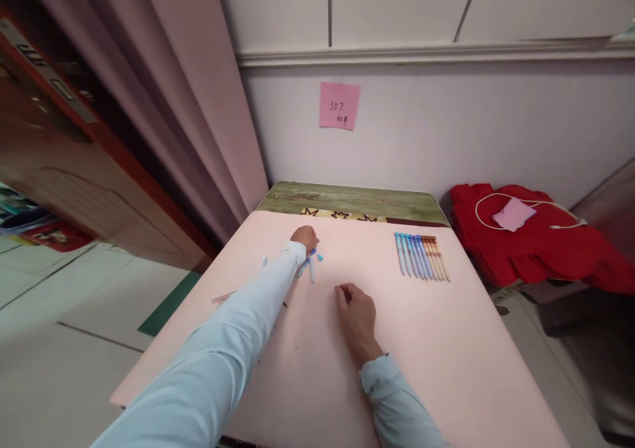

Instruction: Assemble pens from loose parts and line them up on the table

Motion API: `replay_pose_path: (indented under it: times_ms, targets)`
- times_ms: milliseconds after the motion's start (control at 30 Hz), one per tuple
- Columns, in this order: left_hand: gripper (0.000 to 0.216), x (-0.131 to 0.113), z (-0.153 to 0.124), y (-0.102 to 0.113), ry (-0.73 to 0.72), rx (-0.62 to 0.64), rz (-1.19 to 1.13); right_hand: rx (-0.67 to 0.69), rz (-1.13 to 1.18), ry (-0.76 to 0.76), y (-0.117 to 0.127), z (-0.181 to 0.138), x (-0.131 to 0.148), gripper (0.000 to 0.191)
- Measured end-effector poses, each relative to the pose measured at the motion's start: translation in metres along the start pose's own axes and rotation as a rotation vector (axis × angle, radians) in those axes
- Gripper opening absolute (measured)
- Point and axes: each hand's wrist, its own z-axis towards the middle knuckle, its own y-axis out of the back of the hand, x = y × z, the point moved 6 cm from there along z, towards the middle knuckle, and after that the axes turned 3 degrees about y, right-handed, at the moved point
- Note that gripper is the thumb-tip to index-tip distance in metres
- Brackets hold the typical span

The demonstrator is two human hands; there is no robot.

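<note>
My left hand (305,237) reaches to the far part of the table, fingers curled down; what they hold, if anything, is hidden. Right beside it lie a small blue cap (319,257), a light blue pen barrel (312,270) and a darker blue piece (303,267). My right hand (358,314) rests nearer on the tabletop, fingers curled and closed, with nothing showing in them. To its right, a neat row of pens (421,257) runs from light blue through purple to brown. Pinkish sticks (223,297) lie left of my left forearm, which covers part of the loose pieces.
The table has a pale pink cover (426,362) and a green far edge (347,195). A red cloth (536,243) with a white cable and pink paper is on the right. A pink note (339,106) is on the wall. A curtain (198,84) hangs on the left.
</note>
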Motion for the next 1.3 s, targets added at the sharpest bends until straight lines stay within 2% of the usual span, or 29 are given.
replay_pose_path:
  times_ms: [100, 200, 267, 400, 500, 600, 767, 867, 1000, 1100, 1200, 1300]
  targets:
    - [0.008, -0.003, 0.006, -0.001, 0.007, 0.054, 0.010, 0.005, -0.018, -0.010, 0.000, 0.001, -0.001, 0.030]
    - [0.008, -0.001, -0.004, 0.011, -0.022, 0.054, -0.006, -0.002, -0.022, -0.002, 0.000, 0.002, -0.001, 0.030]
    - [0.010, 0.006, -0.023, 0.024, -0.041, 0.023, -0.029, -0.008, -0.025, 0.008, 0.001, 0.003, 0.000, 0.030]
    - [0.013, 0.033, -0.078, 0.040, -0.047, -0.002, -0.041, -0.009, -0.055, 0.023, 0.001, 0.002, -0.001, 0.032]
    - [0.011, 0.049, -0.114, 0.038, -0.045, 0.012, -0.031, 0.001, -0.056, 0.017, 0.002, 0.001, -0.002, 0.033]
    - [0.007, 0.057, -0.133, 0.030, -0.033, 0.021, -0.018, 0.006, -0.043, 0.005, 0.002, -0.002, -0.003, 0.033]
    - [0.004, 0.065, -0.139, 0.029, -0.013, 0.016, -0.041, -0.012, -0.044, 0.021, 0.004, -0.005, -0.003, 0.031]
    - [0.010, 0.078, -0.140, 0.043, 0.017, -0.030, -0.086, -0.021, -0.035, 0.026, 0.006, -0.006, -0.003, 0.032]
    - [0.015, 0.109, -0.148, 0.069, 0.105, -0.133, -0.125, -0.031, -0.010, 0.037, 0.008, -0.008, -0.002, 0.033]
    - [0.014, 0.123, -0.157, 0.077, 0.162, -0.180, -0.125, -0.020, -0.002, 0.037, 0.008, -0.009, -0.002, 0.034]
    - [0.011, 0.112, -0.157, 0.066, 0.140, -0.162, -0.125, -0.014, -0.013, 0.038, 0.008, -0.010, -0.002, 0.034]
    - [0.008, 0.081, -0.147, 0.044, 0.076, -0.113, -0.126, -0.025, -0.012, 0.044, 0.009, -0.011, -0.002, 0.034]
